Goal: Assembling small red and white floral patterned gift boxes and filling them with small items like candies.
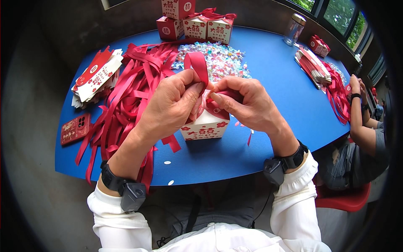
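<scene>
Directly in front of me a white and red gift box (204, 129) with flower prints stands upright on the blue table. Above its top, my left hand (178, 94) pinches a red ribbon (197, 63), which rises in a loop over the fingers. My right hand (247, 101) is closed on another part of the ribbon, thumb against forefinger, close beside the left fingertips. Both hands cover much of the box's top, so how the ribbon passes there is hidden.
A pile of red ribbons (134, 88) lies left, beside flat folded boxes (97, 77) and a red phone (75, 129). Wrapped candies (214, 59) and finished gift boxes (195, 29) are at the back. A jar (295, 29) stands far right; a co-worker (361, 122) sits at the right.
</scene>
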Available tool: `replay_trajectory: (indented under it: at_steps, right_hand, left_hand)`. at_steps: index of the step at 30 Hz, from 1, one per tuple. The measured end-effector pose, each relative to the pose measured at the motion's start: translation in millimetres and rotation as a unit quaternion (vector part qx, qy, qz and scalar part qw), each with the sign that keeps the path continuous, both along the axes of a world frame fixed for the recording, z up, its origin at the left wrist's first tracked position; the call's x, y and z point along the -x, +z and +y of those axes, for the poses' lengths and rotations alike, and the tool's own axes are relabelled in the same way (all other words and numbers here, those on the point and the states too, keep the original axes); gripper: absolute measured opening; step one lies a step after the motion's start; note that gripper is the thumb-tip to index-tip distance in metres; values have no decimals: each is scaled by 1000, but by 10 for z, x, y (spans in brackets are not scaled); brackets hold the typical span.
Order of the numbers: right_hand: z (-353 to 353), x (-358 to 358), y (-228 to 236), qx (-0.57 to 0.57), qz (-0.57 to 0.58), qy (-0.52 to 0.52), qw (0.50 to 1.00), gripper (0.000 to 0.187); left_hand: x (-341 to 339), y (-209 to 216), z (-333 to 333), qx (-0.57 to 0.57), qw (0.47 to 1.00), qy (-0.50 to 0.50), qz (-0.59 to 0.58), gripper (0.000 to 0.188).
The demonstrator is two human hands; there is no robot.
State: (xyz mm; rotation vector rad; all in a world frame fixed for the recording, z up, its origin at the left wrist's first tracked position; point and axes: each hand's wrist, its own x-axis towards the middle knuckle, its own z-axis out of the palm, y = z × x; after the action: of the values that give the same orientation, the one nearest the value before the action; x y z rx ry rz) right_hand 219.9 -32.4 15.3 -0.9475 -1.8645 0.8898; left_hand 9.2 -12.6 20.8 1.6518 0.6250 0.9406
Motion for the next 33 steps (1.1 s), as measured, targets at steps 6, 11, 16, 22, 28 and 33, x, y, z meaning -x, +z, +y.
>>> replay_trajectory:
  at_steps: [6,11,16,22,28,33]
  right_hand:
    - [-20,12,-2,-73,31,21,997,11]
    - [-22,5,-21,-101,57,41,992,14]
    - [-50,43,-19,-99,93,64,989,22]
    - [12,-59,-6,-199,5,99,975,30]
    - [39,49,-37,-255,40,94,962,34]
    - [23,-51,-5,-226,-34,21,973,48]
  left_hand:
    - [-70,18,-67,-55,994,63,72,17]
    - [-51,45,-78,-89,991,17,103,17]
    - [-6,-9,-82,-118,986,-21,112,20]
    - [58,-104,62,-183,975,-58,113,31]
    - [23,-40,-28,-169,981,-39,90,25]
    - [40,-44,-40,-119,990,-37,70,30]
